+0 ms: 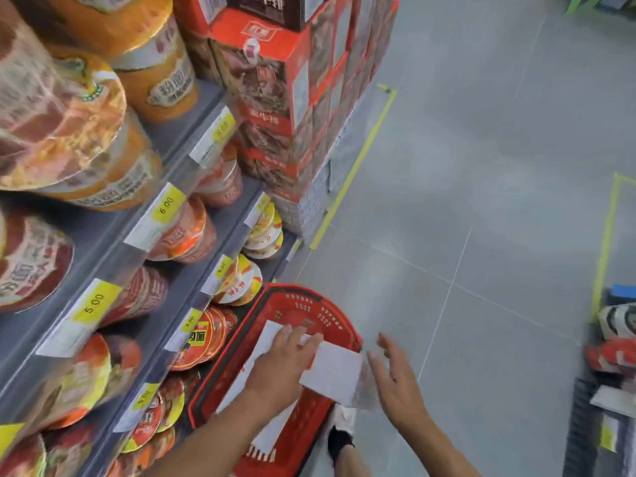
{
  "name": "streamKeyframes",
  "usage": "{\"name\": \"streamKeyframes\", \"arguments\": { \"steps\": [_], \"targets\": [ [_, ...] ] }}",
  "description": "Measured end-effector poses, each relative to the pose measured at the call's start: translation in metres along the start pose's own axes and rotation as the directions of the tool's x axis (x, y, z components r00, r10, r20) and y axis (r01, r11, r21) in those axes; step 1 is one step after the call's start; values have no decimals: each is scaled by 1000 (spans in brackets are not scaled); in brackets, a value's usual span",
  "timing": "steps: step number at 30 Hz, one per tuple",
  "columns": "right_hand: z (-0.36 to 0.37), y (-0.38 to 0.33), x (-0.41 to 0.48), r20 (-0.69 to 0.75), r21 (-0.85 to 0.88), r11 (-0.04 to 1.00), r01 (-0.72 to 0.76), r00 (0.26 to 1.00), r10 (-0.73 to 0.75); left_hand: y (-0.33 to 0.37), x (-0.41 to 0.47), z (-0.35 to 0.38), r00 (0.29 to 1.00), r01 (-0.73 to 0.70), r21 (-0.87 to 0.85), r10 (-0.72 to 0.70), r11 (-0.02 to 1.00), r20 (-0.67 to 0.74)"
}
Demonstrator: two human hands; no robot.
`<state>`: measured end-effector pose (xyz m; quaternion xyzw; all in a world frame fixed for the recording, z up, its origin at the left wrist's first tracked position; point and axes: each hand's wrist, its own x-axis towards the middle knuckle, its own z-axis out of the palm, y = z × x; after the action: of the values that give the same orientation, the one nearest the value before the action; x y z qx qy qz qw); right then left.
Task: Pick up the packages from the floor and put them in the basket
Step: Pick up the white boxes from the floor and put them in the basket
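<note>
A red plastic basket [303, 304] stands on the grey floor beside the shelves. My left hand [287, 359] holds a white package [334, 371] over the basket's right rim. My right hand [395, 376] hovers just right of that package with its fingers spread and straight, at most brushing the package's clear edge. More white packages [272, 435] lie inside the basket under my left forearm.
Shelves of instant noodle bowls [69, 125] with yellow price tags fill the left. A stack of red boxes [275, 98] stands behind the basket. My shoe [340, 432] is by the basket's right side. Another goods rack [612, 356] sits at the right edge.
</note>
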<state>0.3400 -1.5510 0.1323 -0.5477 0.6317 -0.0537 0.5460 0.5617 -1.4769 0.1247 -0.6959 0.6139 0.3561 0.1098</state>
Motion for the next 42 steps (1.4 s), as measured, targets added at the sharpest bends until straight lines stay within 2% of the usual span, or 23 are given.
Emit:
{"name": "streamKeyframes", "arguments": {
  "steps": [1, 2, 3, 4, 6, 10, 13, 17, 20, 22, 25, 27, 30, 33, 36, 39, 42],
  "targets": [
    [-3, 4, 11, -1, 161, 966, -203, 979, 206, -7, 7, 1, 1000, -10, -75, 11, 997, 13],
    [-4, 7, 24, 75, 313, 863, -397, 916, 394, -13, 15, 2, 999, -18, -149, 22, 989, 23],
    [-3, 9, 34, 173, 423, 736, -529, 844, 507, -16, 22, 2, 999, -19, -220, 28, 975, 38],
    [0, 13, 43, 251, 487, 630, -605, 788, 562, -19, 28, 2, 999, -23, -291, 34, 956, 35],
    [9, 20, 56, 320, 521, 547, -656, 743, 588, -21, 37, 2, 1000, -7, -384, 18, 923, 25],
    [35, 20, 76, 229, 582, 582, -568, 801, 553, -27, 52, 14, 997, 76, -482, -52, 873, 64],
    [61, 15, 87, 134, 548, 670, -500, 844, 520, -35, 62, 25, 984, 180, -640, -149, 747, 102],
    [123, 105, 127, 128, 430, 737, -522, 843, 523, -53, 73, 39, 952, 282, -643, -289, 712, 98],
    [144, 109, 130, 190, 468, 703, -536, 838, 512, -66, 85, 47, 918, 368, -604, -380, 707, 113],
    [141, 82, 122, 243, 495, 683, -538, 840, 486, -71, 92, 53, 907, 409, -613, -377, 676, 189],
    [138, 59, 122, 372, 489, 622, -611, 791, 485, -68, 99, 54, 913, 404, -634, -330, 659, 239],
    [134, 48, 128, 396, 445, 654, -612, 789, 470, -68, 107, 64, 910, 414, -633, -302, 654, 284],
    [131, 42, 143, 437, 355, 720, -597, 786, 437, -61, 109, 70, 841, 536, -555, -348, 636, 414],
    [134, 38, 158, 472, 249, 747, -616, 751, 462, -49, 105, 73, 864, 491, -536, -303, 686, 403],
    [132, 30, 158, 469, 149, 806, -573, 758, 453, -42, 98, 73, 871, 473, -501, -299, 725, 390],
    [126, 21, 143, 398, -12, 899, -439, 822, 407, -39, 81, 66, 886, 444, -428, -317, 787, 337],
    [114, 18, 123, 358, -179, 959, -218, 894, 270, -38, 63, 56, 906, 405, -328, -328, 853, 267]
  ]
}}
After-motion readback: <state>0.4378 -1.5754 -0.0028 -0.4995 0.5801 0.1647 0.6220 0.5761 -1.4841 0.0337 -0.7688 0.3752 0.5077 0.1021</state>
